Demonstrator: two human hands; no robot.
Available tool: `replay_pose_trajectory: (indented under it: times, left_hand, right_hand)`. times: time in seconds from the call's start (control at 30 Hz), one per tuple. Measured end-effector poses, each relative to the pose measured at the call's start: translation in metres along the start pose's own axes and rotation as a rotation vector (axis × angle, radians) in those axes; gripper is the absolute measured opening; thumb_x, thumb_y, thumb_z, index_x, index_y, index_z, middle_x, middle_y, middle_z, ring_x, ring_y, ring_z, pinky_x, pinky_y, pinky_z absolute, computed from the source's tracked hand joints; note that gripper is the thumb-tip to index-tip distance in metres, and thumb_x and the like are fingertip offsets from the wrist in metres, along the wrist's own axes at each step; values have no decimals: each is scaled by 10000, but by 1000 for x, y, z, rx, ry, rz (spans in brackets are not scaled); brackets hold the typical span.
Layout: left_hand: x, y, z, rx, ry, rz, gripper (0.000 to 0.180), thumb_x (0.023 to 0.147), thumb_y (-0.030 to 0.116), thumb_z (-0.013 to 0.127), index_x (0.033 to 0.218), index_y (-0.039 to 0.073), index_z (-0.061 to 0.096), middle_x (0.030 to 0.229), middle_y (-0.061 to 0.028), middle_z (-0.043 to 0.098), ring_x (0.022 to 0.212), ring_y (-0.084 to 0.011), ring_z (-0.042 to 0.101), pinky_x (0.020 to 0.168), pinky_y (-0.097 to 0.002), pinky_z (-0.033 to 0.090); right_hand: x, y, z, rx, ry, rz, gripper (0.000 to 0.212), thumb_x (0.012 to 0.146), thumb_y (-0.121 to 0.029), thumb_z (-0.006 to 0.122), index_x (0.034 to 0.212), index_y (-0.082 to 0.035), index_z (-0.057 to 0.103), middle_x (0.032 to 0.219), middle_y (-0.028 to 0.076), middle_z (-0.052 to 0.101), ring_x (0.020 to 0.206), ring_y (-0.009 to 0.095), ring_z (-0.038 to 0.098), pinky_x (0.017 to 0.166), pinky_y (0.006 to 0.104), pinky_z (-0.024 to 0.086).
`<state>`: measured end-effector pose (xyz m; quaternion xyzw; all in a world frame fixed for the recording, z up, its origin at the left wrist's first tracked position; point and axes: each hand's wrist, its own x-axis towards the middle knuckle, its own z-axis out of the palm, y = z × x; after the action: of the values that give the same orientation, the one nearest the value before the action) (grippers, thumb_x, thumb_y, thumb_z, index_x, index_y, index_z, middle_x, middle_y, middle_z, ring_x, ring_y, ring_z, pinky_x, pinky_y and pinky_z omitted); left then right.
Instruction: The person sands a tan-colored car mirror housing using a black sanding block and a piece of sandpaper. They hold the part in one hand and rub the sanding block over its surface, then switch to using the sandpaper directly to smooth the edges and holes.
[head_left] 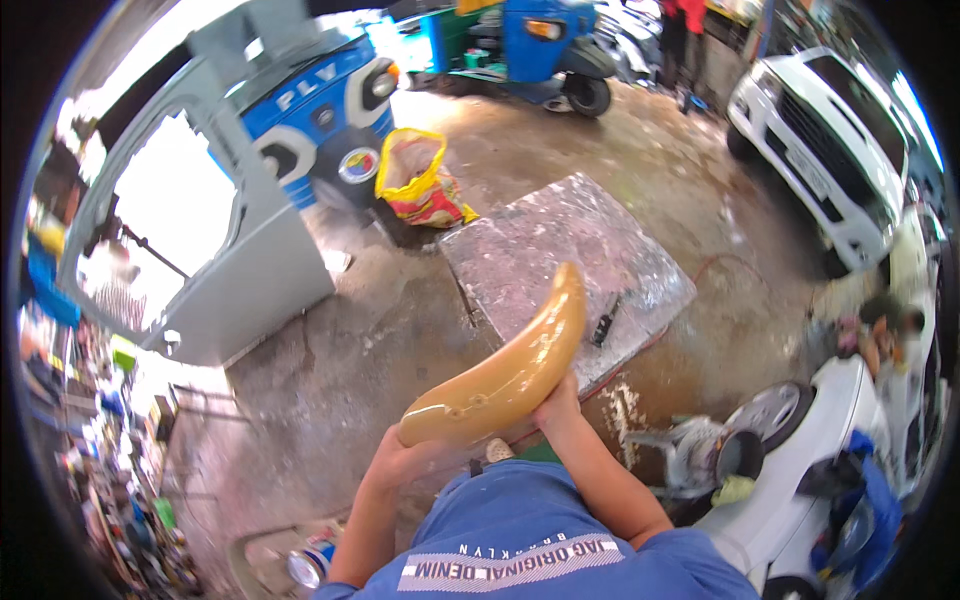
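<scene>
A glossy tan-yellow curved panel, wide at its lower left and tapering to a rounded tip at the upper right, is held up in front of my body. Two small round marks or holes show near its lower edge. My left hand grips the wide lower-left end, its fingers mostly hidden beneath. Around the lower right edge my right hand is closed, with the fingers behind the panel. The tapered tip overlaps the paint-stained work table. On that table, right of the panel, lies a small dark-handled tool.
A yellow-and-red sack stands beyond the table, beside a blue vehicle front. A grey door shell stands at left. Cluttered shelves line the far left. White cars are at right, with a loose wheel nearby.
</scene>
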<state>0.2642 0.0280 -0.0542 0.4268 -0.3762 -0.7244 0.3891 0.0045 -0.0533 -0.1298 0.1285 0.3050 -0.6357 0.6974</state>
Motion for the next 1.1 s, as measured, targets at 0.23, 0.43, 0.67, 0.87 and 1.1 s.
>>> replay_pose_trajectory:
  times: [0.23,0.43,0.67,0.87,1.1]
  left_hand:
    - [6,5,7,-257,241,227,523,867,100,660,1346,-59,520,1289,-178,629,1176,-302,625,1020,-428,496]
    - [26,4,0,-348,243,206,468,962,147,551,1373,-66,483,1348,-201,583,1241,-329,576,1065,-456,468]
    - [55,3,34,-453,222,139,396,982,125,530,1326,-71,519,1290,-187,626,1171,-301,628,1013,-426,508]
    - [62,-3,50,-416,275,63,404,996,157,515,1334,-65,513,1319,-187,608,1198,-309,610,1032,-435,491]
    - [70,-16,69,-436,261,58,414,1003,173,506,1348,-54,507,1342,-182,595,1231,-311,586,1055,-440,470]
  right_hand:
    - [20,11,-49,-375,35,197,744,1011,-681,207,1325,-83,518,1233,198,630,1108,365,640,929,566,530]
    - [2,-62,-154,-485,280,-78,788,972,-736,288,1245,-48,560,948,161,698,832,317,713,716,478,599]
    - [-71,-115,-264,-365,654,-363,732,976,-718,332,1136,-53,595,937,143,701,772,266,716,637,387,601]
    - [-108,-116,-315,-298,788,-409,702,996,-680,333,1222,-47,535,936,128,682,727,234,704,569,339,586]
    - [-108,-135,-327,-326,810,-430,691,992,-684,347,1231,-62,527,969,129,673,769,237,698,611,346,582]
